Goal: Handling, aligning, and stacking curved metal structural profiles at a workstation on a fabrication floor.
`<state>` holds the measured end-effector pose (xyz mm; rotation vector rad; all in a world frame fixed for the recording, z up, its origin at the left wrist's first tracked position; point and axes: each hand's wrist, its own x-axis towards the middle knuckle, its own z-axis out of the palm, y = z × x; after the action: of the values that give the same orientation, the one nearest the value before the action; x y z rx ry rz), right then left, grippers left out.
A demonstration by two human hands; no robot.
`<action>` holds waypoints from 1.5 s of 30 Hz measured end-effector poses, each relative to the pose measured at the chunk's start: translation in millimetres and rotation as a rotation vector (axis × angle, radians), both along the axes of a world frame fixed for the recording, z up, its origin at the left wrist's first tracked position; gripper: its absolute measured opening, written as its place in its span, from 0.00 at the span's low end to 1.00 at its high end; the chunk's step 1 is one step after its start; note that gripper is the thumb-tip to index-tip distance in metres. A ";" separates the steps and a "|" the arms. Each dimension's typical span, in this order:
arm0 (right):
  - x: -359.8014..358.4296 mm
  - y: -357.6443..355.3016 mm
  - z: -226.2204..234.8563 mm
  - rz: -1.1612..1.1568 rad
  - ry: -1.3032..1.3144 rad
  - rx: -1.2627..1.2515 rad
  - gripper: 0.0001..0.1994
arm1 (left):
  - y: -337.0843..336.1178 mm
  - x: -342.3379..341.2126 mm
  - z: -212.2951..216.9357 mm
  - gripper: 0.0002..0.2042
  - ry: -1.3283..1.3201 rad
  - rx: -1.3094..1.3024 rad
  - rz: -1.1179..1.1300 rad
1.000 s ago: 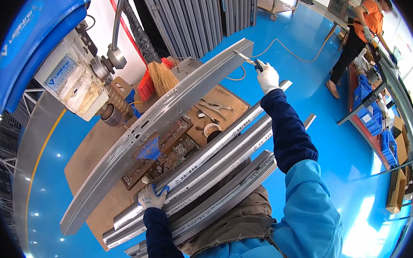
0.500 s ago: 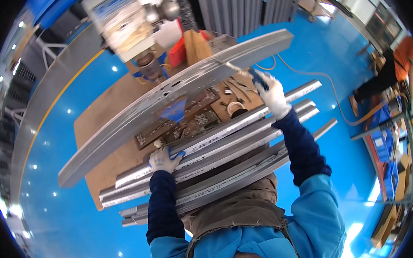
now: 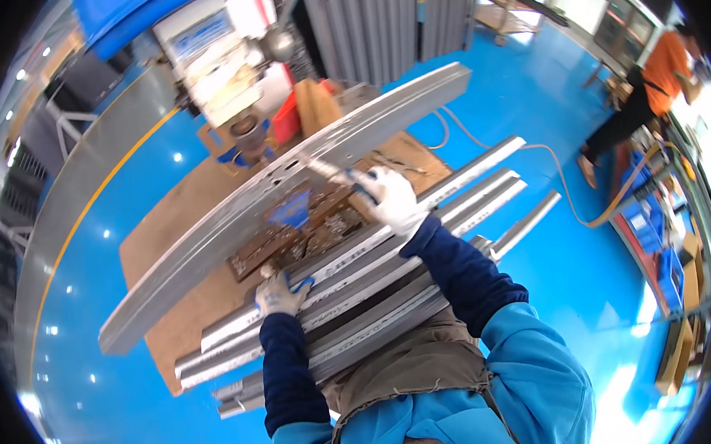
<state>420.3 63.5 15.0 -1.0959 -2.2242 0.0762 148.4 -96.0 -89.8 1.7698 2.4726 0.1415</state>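
A long grey metal profile (image 3: 289,206) is seen slanting across the brown desk (image 3: 170,258), low at the left and high at the right, above a stack of similar metal rails (image 3: 360,291). Near its lower middle, the left hand (image 3: 277,292) in a white glove is pressed down on the stacked rails, its grip narrow; whether anything is clasped cannot be told. Further right, a slim hand tool (image 3: 332,173) is held in the right hand's (image 3: 391,199) closed grip against the profile. The profile is judged stiff, fairly heavy and smooth, with sharp edges; it is best held well apart near both ends.
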 end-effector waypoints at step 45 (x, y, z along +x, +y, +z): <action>116.0 56.0 -91.9 0.162 -0.479 -0.384 0.26 | 1.9 5.0 24.1 0.32 0.157 0.431 -0.165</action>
<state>536.4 119.6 -76.9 -1.2280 -2.8100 0.3545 153.3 -94.1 -65.8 2.2185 2.5290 0.5819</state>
